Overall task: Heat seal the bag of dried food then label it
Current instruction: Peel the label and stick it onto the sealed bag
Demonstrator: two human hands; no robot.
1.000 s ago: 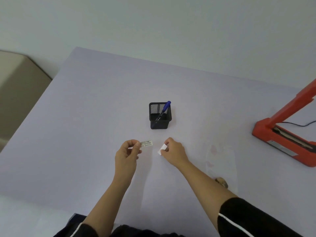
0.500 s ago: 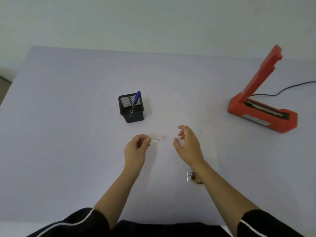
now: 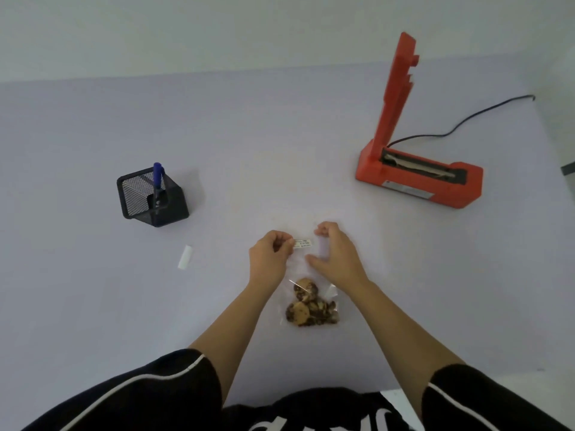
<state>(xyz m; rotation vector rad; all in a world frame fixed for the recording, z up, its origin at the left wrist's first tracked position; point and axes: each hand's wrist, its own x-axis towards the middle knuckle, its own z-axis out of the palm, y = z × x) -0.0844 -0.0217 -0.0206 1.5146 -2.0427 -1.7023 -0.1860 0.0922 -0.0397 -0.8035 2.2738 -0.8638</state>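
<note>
bag (image 3: 311, 301): clear crinkly plastic on the lilac table (image 3: 93, 306), lumpy brown food at its near end, 6 o'clock of the hands.
left hand (image 3: 269, 256): pinches a small white printed label (image 3: 302, 243).
right hand (image 3: 334, 256): fingers arched onto the bag's top; grip unclear.
around: orange heat sealer (image 3: 417, 178), arm raised, 2 o'clock; black mesh pen holder (image 3: 152, 197), 10 o'clock; white paper strip (image 3: 185, 257), 9 o'clock.

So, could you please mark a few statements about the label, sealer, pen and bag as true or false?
1. The left hand pinches a small printed label. True.
2. The heat sealer has its arm pressed down. False: the arm stands raised.
3. A blue pen stands in the black mesh pen holder. True.
4. The bag of dried food lies in the heat sealer. False: it lies on the table, between the forearms.
</note>
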